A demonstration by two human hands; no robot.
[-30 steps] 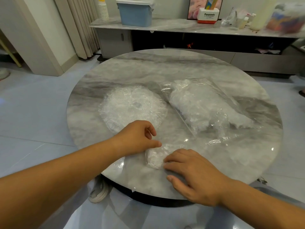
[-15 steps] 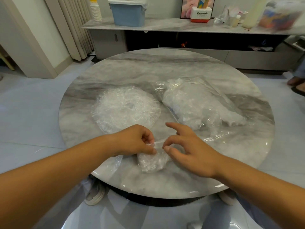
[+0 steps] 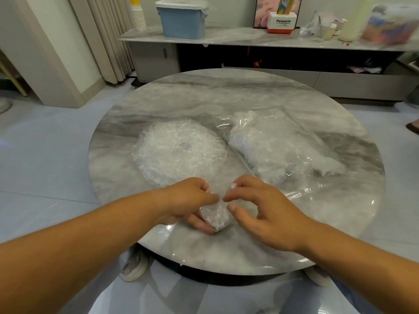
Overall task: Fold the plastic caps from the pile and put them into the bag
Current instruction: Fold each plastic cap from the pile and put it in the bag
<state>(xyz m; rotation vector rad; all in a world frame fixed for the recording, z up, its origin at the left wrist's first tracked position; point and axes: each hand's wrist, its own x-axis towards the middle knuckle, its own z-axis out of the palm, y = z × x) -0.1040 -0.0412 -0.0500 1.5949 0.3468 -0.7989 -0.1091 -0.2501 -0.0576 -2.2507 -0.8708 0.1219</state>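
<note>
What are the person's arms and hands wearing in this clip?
Nothing visible. The left hand and right hand are bare: no gloves, and no rings on the fingers that show. Both forearms are bare to the frame edge, with no sleeves, watch or bracelet.

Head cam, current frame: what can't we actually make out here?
- Cap: head view; the left hand and right hand cover its edges, so the fold count is unclear.
- Pile: head view; clear layers merge, so the caps can't be counted.
- Bag: head view; the label print is too small, and glare hides the mouth.
- Tub on the far shelf: head view; blurred and cut off by the right edge.
</note>
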